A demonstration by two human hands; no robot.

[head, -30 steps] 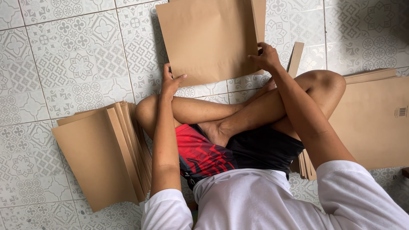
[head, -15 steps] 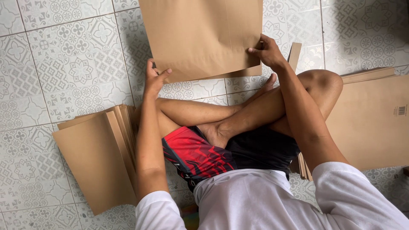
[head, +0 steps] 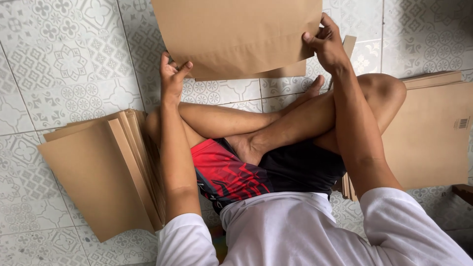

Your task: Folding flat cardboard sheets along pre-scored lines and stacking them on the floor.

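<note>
A large flat brown cardboard sheet is held up in front of me, above my crossed legs. My right hand grips its lower right corner, thumb on the near face. At the sheet's lower left edge, my left hand has its fingers spread and closes on nothing I can see. Just beneath the sheet's lower edge a second brown panel shows.
A fanned stack of flat brown cardboard pieces lies on the patterned tile floor at my left. Another stack of larger cardboard lies at my right, behind my knee. A dark wooden edge shows at the far right.
The cardboard sheet has shifted left and risen further out of the top of the view. My left hand moved left with it and opened its fingers. My right hand stays on the corner.
</note>
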